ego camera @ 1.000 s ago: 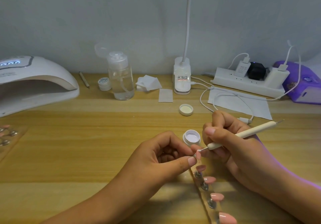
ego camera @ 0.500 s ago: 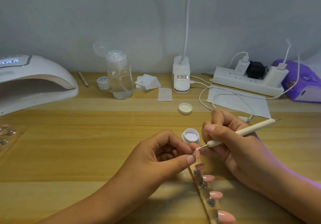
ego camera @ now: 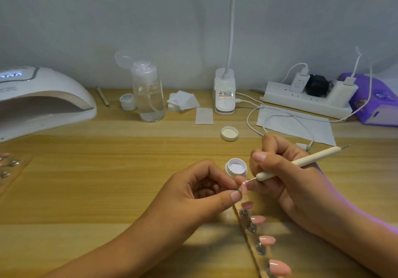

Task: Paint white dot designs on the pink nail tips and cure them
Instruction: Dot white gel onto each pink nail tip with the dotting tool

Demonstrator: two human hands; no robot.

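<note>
The pink nail tip (ego camera: 244, 189) was between my two hands, just above the far end of the clear strip (ego camera: 253, 254). My left hand (ego camera: 200, 195) came in from the lower left with the palm turned to the right. Its grip pinched the base of the tip between thumb and forefinger, and the other fingers were curled into the palm. My right hand (ego camera: 288, 176) came from the lower right. Its grip was closed around the dotting pen (ego camera: 301, 161) as one holds a pencil, the shaft slanting up to the right, and the thin metal point met the upper part of the tip. Four more pink tips (ego camera: 267, 240) stood in a row on the strip, toward me. The open jar (ego camera: 236, 166) of white stood just behind my fingers, its lid (ego camera: 229, 133) farther back. The curing lamp (ego camera: 43, 96) was at the far left of the bench (ego camera: 107, 180).
</note>
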